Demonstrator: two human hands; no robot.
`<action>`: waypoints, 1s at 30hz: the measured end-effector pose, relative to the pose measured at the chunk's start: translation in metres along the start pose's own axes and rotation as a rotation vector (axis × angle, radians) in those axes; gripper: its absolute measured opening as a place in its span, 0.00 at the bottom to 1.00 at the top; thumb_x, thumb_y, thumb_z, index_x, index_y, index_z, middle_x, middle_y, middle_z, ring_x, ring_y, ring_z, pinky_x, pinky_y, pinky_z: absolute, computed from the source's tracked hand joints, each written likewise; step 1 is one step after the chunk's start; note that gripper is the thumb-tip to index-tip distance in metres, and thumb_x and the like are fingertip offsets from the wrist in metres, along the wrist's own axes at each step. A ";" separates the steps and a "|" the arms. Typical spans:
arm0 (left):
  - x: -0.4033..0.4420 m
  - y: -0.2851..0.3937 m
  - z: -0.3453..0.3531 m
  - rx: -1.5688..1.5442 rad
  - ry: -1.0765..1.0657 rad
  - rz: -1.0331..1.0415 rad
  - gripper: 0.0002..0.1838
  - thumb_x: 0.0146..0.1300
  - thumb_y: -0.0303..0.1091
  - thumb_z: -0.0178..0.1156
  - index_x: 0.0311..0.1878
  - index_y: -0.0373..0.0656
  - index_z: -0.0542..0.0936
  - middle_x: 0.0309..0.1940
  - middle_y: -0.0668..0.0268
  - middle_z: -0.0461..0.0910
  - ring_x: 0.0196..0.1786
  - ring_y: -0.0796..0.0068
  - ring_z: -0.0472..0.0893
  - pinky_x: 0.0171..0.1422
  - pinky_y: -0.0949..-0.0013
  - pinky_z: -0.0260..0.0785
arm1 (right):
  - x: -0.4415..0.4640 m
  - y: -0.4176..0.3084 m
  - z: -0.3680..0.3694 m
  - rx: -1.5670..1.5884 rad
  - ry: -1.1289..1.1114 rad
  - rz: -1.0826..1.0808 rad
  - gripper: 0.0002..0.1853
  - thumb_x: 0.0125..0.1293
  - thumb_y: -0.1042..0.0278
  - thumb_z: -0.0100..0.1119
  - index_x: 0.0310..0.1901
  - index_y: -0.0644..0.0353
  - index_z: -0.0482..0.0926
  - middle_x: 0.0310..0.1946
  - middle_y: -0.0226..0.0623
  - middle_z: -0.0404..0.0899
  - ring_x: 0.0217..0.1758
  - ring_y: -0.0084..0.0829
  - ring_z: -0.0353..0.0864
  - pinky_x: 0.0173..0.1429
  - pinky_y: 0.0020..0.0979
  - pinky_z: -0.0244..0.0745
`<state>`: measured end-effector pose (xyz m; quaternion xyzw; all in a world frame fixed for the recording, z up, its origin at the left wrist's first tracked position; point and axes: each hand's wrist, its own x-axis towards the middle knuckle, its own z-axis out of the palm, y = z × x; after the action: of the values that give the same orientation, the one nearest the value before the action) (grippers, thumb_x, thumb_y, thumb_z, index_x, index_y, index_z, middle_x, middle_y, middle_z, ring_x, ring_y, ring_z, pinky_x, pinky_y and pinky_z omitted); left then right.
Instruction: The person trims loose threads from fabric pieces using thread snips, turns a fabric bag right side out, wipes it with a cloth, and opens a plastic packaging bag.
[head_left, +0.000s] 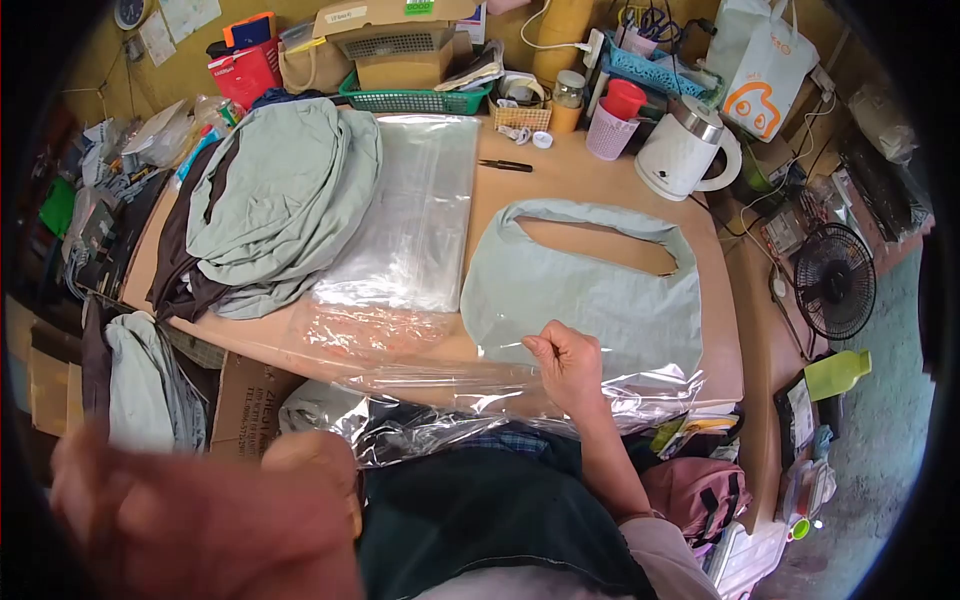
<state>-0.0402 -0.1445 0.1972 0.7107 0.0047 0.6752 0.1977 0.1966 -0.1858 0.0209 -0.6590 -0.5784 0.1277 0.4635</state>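
Observation:
A pale green fabric bag (590, 300) with a looped handle lies flat on the table (430, 360). My right hand (568, 365) is closed over its lower edge, thumb pointing left; anything inside the fingers is hidden. Clear plastic film (460, 385) spreads along the front edge, under the bag's lower part and near my wrist. My left hand (200, 510) is a large blur close to the camera at the lower left, its fingers smeared. Left of the bag lies a stack of clear plastic bags (415, 210), beside a pile of pale green fabric (280, 190).
Black snips (505, 165) lie behind the bag. A white kettle (685, 150), a pink cup (610, 135) and a green basket (420, 98) line the back. A black fan (835, 280) stands at the right, a pink backpack (695, 495) below the table.

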 end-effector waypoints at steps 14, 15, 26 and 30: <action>-0.149 -0.115 0.075 -0.500 -0.065 -1.530 0.20 0.77 0.47 0.49 0.29 0.47 0.73 0.20 0.76 0.70 0.25 0.88 0.68 0.28 0.80 0.61 | 0.010 -0.024 0.007 -0.194 0.204 -0.485 0.19 0.58 0.61 0.71 0.19 0.55 0.69 0.14 0.35 0.70 0.18 0.35 0.72 0.30 0.35 0.65; -0.160 -0.119 0.084 -0.541 0.028 -1.615 0.21 0.78 0.47 0.48 0.27 0.49 0.72 0.19 0.77 0.69 0.23 0.88 0.66 0.25 0.79 0.59 | 0.008 -0.030 0.014 -0.191 0.203 -0.490 0.19 0.58 0.61 0.71 0.19 0.55 0.69 0.14 0.35 0.70 0.18 0.35 0.72 0.30 0.35 0.65; -0.178 -0.110 0.112 -0.742 0.072 -1.523 0.26 0.78 0.53 0.45 0.23 0.50 0.72 0.18 0.80 0.65 0.22 0.87 0.63 0.24 0.76 0.55 | 0.017 -0.018 0.027 -0.208 0.281 -0.640 0.10 0.54 0.72 0.67 0.21 0.55 0.75 0.18 0.34 0.73 0.21 0.33 0.71 0.41 0.40 0.68; -0.187 -0.122 0.108 -0.771 0.133 -1.666 0.24 0.76 0.55 0.48 0.26 0.51 0.71 0.20 0.78 0.66 0.23 0.86 0.64 0.26 0.75 0.57 | 0.018 -0.007 0.032 -0.260 0.301 -0.465 0.19 0.62 0.73 0.63 0.15 0.54 0.69 0.11 0.29 0.67 0.13 0.32 0.66 0.46 0.39 0.64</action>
<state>0.0790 -0.1129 -0.0177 0.3223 0.3010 0.3092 0.8426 0.1745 -0.1553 0.0158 -0.5743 -0.6502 -0.1560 0.4723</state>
